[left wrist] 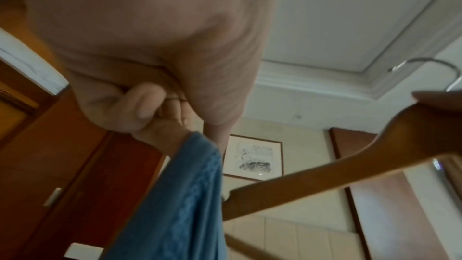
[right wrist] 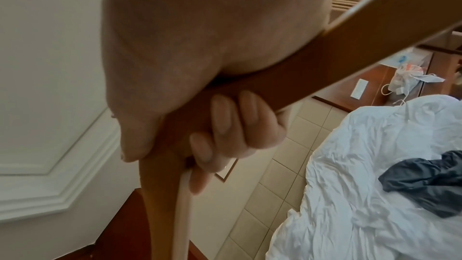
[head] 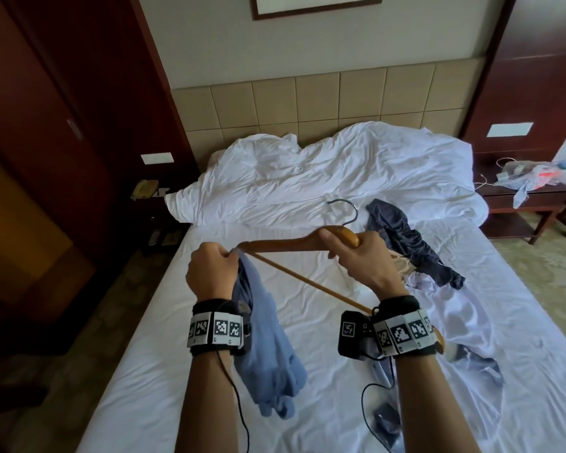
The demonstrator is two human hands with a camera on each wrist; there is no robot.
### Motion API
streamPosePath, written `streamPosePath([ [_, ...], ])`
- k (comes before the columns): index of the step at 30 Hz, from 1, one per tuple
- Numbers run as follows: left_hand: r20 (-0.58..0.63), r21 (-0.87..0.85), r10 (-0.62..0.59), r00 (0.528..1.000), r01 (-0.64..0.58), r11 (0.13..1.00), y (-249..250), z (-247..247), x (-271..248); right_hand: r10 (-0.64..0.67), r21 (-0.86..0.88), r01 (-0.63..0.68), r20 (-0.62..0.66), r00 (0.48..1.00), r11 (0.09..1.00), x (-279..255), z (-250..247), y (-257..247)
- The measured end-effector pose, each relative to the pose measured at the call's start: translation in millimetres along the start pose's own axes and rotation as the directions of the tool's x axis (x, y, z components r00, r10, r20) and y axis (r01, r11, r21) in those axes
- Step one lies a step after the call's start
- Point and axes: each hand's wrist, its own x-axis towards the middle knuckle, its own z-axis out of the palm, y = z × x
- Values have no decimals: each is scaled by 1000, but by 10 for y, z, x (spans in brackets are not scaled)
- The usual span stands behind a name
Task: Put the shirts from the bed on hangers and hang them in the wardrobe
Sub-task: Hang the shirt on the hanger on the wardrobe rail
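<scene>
Holding a wooden hanger (head: 294, 240) mid-frame above the bed (head: 307, 322), the right hand (head: 356, 259) clasps its neck while the left hand (head: 209, 273) pinches a blue shirt (head: 265, 338) at its tip, apparently unthreaded; a dark shirt (head: 409, 243) and a white shirt (head: 455, 318) lie at right, unhung.

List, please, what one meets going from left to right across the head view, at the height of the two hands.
Dark wooden wardrobe → left hand holding the light blue shirt → wooden hanger → right hand → dark navy shirt → bare white sheet of the bed → patterned floor.
</scene>
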Motion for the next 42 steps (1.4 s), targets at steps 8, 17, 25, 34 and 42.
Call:
streamPosePath([
  [8, -60, 113, -148, 987, 154, 982, -347, -39, 3, 14, -32, -8, 170, 985, 999, -5, 52, -81],
  [17, -111, 110, -130, 985, 142, 984, -459, -21, 63, -12, -10, 15, 243, 970, 1000, 9, 121, -117],
  [25, -140, 50, -123, 983, 131, 990, -386, 21, 122, -10, 52, -3, 249, 968, 999, 62, 209, -93],
  [34, 18, -276, -111, 994, 111, 955, 134, 105, 12, -76, 5, 77, 239, 968, 997, 42, 384, -187],
  [42, 109, -570, 232, 967, -130, 812, 877, -23, -269, -107, 254, 91, 49, 993, 963, 46, 520, -187],
])
